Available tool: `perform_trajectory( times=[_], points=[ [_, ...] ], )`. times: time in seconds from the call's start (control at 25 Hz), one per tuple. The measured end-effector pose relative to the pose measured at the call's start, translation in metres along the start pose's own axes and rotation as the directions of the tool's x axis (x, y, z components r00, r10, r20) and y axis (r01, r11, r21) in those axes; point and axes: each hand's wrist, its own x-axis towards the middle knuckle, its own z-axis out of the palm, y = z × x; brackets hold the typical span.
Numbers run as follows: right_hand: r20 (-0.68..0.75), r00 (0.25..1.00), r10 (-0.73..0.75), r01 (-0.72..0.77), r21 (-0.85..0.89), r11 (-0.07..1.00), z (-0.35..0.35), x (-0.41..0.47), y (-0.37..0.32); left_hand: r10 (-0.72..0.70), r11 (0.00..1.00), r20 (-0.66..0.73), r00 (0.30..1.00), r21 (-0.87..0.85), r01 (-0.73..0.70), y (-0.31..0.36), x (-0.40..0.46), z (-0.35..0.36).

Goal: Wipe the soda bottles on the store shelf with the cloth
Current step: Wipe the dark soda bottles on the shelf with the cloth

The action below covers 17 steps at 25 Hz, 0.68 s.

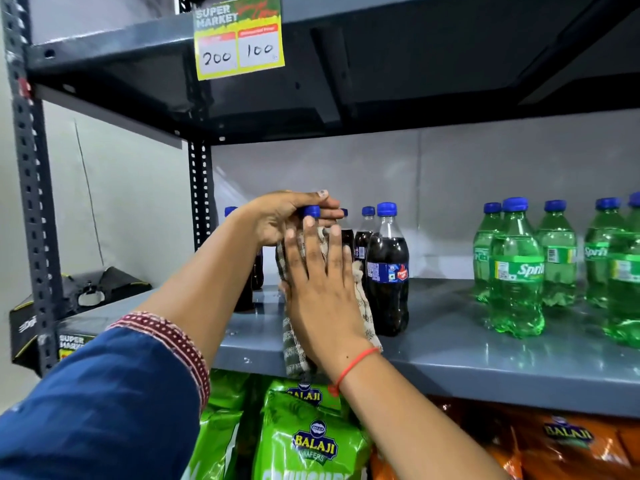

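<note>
On the grey shelf (450, 344) stand several dark cola bottles with blue caps. My left hand (280, 216) grips the neck of one cola bottle just under its blue cap (310, 211). My right hand (322, 292) lies flat against that bottle's front and presses a checked cloth (294, 344) onto it. The cloth covers most of the bottle's body and hangs down over the shelf edge. Another cola bottle (388, 271) stands right beside it, with more behind.
Several green Sprite bottles (516, 271) stand at the right of the same shelf. A price sign (239, 39) hangs from the shelf above. Green snack bags (311, 441) and orange bags (561, 445) fill the shelf below. A black box (86, 292) sits left of the slotted post.
</note>
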Motion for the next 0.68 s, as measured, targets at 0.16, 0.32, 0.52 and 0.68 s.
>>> perform_trajectory(
  times=[0.16, 0.32, 0.52, 0.68],
  points=[
    [0.013, 0.999, -0.032, 0.031, 0.099, 0.995, 0.003, 0.006, 0.003, -0.003, 1.0, -0.004, 1.0, 0.027, 0.004, 0.001, -0.001, -0.003],
    [0.033, 0.998, -0.044, 0.038, 0.156, 0.987, -0.001, 0.012, 0.007, -0.003, 0.999, -0.014, 1.0, 0.052, 0.003, 0.001, -0.002, -0.001],
    [0.032, 0.997, -0.07, 0.067, 0.082, 0.994, -0.001, 0.006, 0.006, -0.011, 1.0, 0.003, 1.0, 0.024, 0.011, 0.001, -0.002, 0.0],
    [0.099, 0.99, -0.097, 0.084, 0.13, 0.988, -0.005, 0.012, 0.013, -0.032, 0.998, 0.005, 0.999, 0.047, 0.032, 0.002, -0.001, 0.002]
  ],
)
